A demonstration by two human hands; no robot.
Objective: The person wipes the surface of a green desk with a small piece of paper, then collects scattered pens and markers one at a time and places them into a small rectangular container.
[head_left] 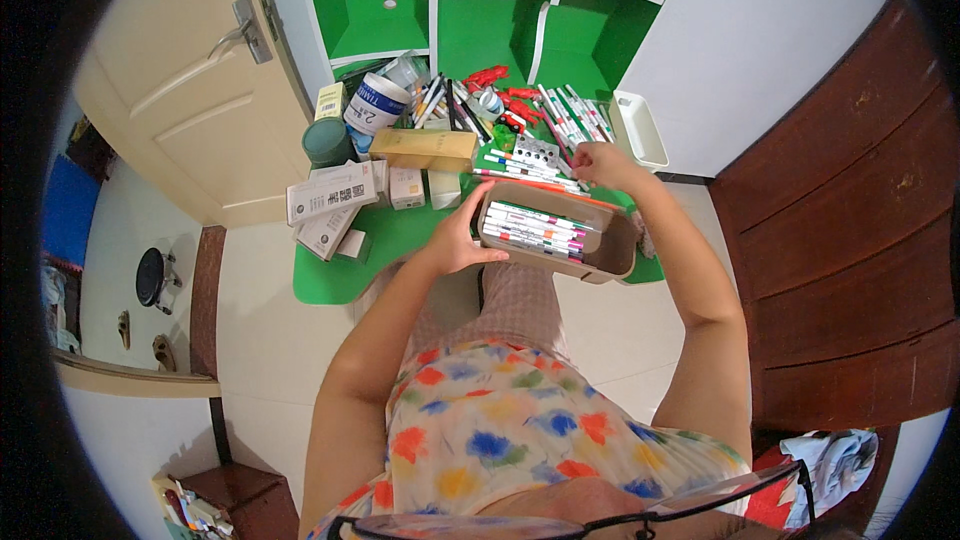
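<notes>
Gathering white markers (535, 229) seems underway: the left hand (456, 240) grips their beige bin (612, 252); the right hand (608, 167) — grasp unclear — is at others on the green bench (325, 278), calling for a firm pinch.

Grips the left end of a beige bin (612, 254) of white markers (535, 230) with the left hand (464, 238), at the near edge of a green desk (325, 283). Holds the right hand (608, 166) beside loose pens (572, 112) farther off, near a white basket (643, 132). Has white boxes (332, 192) and a gold box (425, 148) to the left.
</notes>
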